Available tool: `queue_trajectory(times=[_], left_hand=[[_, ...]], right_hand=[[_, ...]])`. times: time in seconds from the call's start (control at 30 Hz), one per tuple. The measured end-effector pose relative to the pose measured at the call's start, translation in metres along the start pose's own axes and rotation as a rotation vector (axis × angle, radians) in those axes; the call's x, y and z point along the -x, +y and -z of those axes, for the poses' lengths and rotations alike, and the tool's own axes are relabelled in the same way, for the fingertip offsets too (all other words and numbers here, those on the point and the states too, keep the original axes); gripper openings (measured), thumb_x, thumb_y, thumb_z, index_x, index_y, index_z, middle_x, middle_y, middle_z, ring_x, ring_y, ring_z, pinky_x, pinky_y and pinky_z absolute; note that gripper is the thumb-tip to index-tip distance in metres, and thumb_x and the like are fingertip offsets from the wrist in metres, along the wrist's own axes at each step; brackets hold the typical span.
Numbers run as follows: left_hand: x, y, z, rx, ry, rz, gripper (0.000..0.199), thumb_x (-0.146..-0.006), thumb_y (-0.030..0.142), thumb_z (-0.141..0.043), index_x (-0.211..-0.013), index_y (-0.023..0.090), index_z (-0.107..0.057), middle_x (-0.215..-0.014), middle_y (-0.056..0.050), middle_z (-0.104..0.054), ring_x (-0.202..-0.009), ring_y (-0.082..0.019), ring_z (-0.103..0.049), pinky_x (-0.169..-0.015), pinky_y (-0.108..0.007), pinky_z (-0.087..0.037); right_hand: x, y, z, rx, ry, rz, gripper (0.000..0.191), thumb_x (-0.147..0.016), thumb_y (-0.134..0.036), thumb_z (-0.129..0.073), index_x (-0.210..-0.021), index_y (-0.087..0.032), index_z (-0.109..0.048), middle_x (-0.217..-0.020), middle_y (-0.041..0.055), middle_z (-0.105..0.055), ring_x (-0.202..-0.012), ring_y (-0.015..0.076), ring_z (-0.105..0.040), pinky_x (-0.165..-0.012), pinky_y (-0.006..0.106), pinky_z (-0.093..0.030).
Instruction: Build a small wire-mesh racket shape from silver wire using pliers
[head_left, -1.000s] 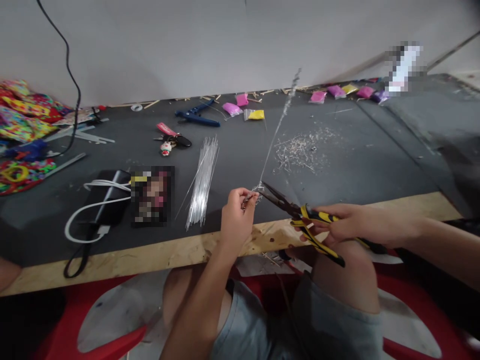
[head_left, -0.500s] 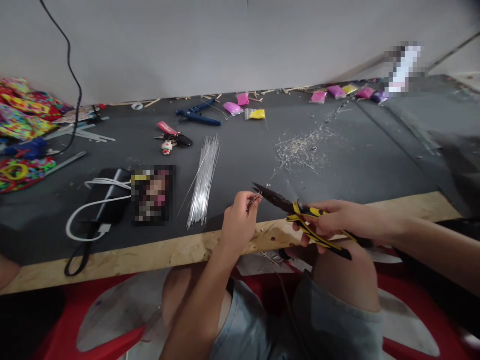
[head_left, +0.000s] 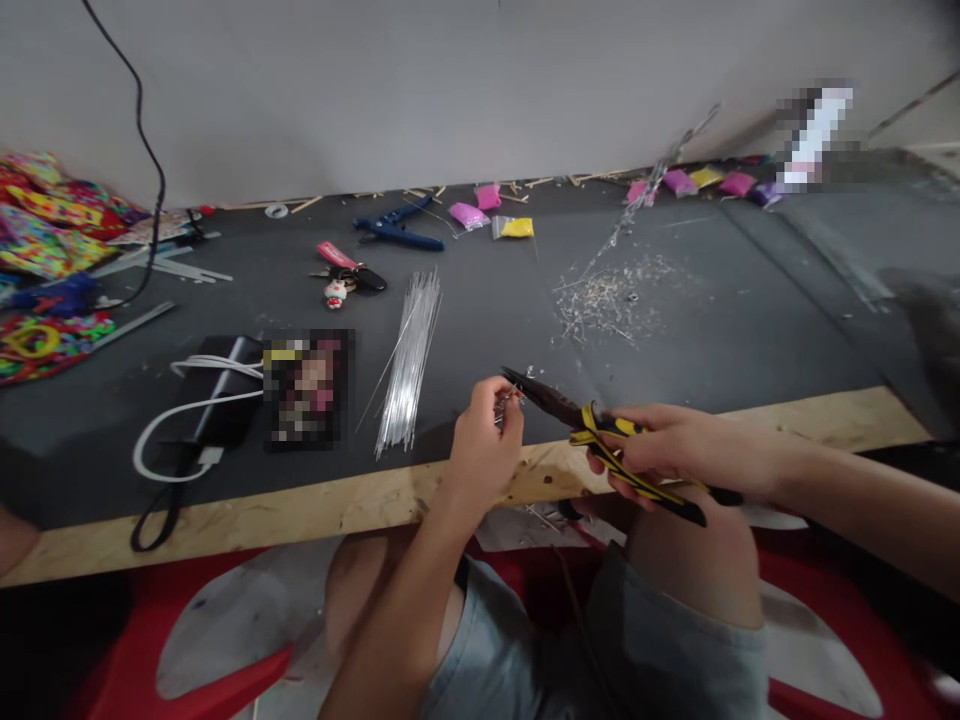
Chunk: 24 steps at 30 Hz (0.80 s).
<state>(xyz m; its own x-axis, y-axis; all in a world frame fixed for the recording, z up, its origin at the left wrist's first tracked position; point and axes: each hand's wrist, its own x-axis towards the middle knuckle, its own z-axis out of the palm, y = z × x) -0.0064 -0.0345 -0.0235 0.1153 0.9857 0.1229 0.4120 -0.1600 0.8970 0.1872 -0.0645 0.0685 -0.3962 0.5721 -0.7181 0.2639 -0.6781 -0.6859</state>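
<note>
My left hand (head_left: 487,430) is closed, its fingertips pinching a small twisted piece of metal wire (head_left: 505,402). My right hand (head_left: 660,450) grips the black-and-yellow handles of long-nose pliers (head_left: 551,398). The tips of the pliers lie just beyond the left fingertips, beside the wire; whether the jaws bite on it I cannot tell. Further out, a long twisted wire strand (head_left: 619,232) slants up and right, blurred, above a heap of wire clippings (head_left: 607,305). Whether it joins the wire in my left hand is unclear. A bundle of straight silver wires (head_left: 409,365) lies to the left.
Blue cutting pliers (head_left: 397,228), keys with a figure charm (head_left: 335,293) and small coloured packets (head_left: 469,215) lie farther back. At left are a black device with a white cable (head_left: 142,440) and colourful material (head_left: 52,220). The table's wooden edge (head_left: 300,515) runs in front of me.
The long twisted strand has swung up and to the left. My left hand has shifted slightly right and its fingers have changed position on the wire. The long-nose pliers have barely moved.
</note>
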Motion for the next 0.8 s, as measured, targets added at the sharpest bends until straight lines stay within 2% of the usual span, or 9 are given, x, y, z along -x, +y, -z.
queue_trajectory(times=[0.13, 0.27, 0.43, 0.67, 0.8], left_hand=[[-0.001, 0.004, -0.002, 0.042, 0.029, -0.02, 0.02, -0.085, 0.033, -0.049, -0.1, 0.021, -0.05, -0.089, -0.005, -0.065, -0.083, -0.016, -0.062, -0.073, -0.029, -0.045], [-0.005, 0.005, -0.002, -0.012, 0.056, -0.036, 0.02, -0.086, 0.038, -0.048, -0.095, 0.022, -0.054, -0.083, -0.004, -0.066, -0.075, -0.016, -0.061, -0.07, -0.029, -0.045], [-0.008, 0.0, -0.003, -0.035, 0.048, -0.032, 0.025, -0.087, 0.04, -0.044, -0.099, 0.021, -0.055, -0.086, -0.006, -0.067, -0.08, -0.018, -0.062, -0.069, -0.03, -0.045], [-0.011, -0.001, 0.001, -0.02, 0.016, -0.022, 0.025, -0.087, 0.041, -0.045, -0.096, 0.022, -0.059, -0.082, -0.005, -0.068, -0.071, -0.016, -0.062, -0.066, -0.028, -0.045], [-0.011, -0.002, 0.003, -0.01, 0.021, -0.056, 0.023, -0.086, 0.04, -0.047, -0.096, 0.023, -0.06, -0.082, -0.004, -0.068, -0.074, -0.016, -0.062, -0.067, -0.028, -0.045]], right_hand=[[-0.005, 0.005, 0.0, -0.012, 0.006, 0.02, 0.013, -0.071, -0.018, -0.047, -0.082, -0.017, -0.054, -0.066, 0.0013, -0.058, -0.055, 0.0125, -0.056, -0.054, 0.024, -0.045], [-0.006, 0.006, -0.001, 0.0, 0.025, 0.021, 0.012, -0.071, -0.018, -0.048, -0.081, -0.017, -0.054, -0.068, 0.0017, -0.058, -0.058, 0.0129, -0.056, -0.056, 0.024, -0.046], [-0.006, 0.001, -0.003, 0.006, 0.045, 0.021, 0.019, -0.069, -0.019, -0.051, -0.086, -0.016, -0.058, -0.074, 0.0033, -0.062, -0.066, 0.0158, -0.06, -0.063, 0.027, -0.048], [0.001, -0.007, 0.0, 0.025, 0.061, 0.031, 0.023, -0.063, -0.017, -0.055, -0.084, -0.016, -0.063, -0.066, 0.0019, -0.062, -0.069, 0.018, -0.06, -0.067, 0.028, -0.048], [0.009, -0.013, 0.0, 0.072, 0.061, 0.024, 0.023, -0.063, -0.015, -0.055, -0.084, -0.017, -0.064, -0.063, 0.0002, -0.062, -0.069, 0.0184, -0.061, -0.07, 0.029, -0.048]])
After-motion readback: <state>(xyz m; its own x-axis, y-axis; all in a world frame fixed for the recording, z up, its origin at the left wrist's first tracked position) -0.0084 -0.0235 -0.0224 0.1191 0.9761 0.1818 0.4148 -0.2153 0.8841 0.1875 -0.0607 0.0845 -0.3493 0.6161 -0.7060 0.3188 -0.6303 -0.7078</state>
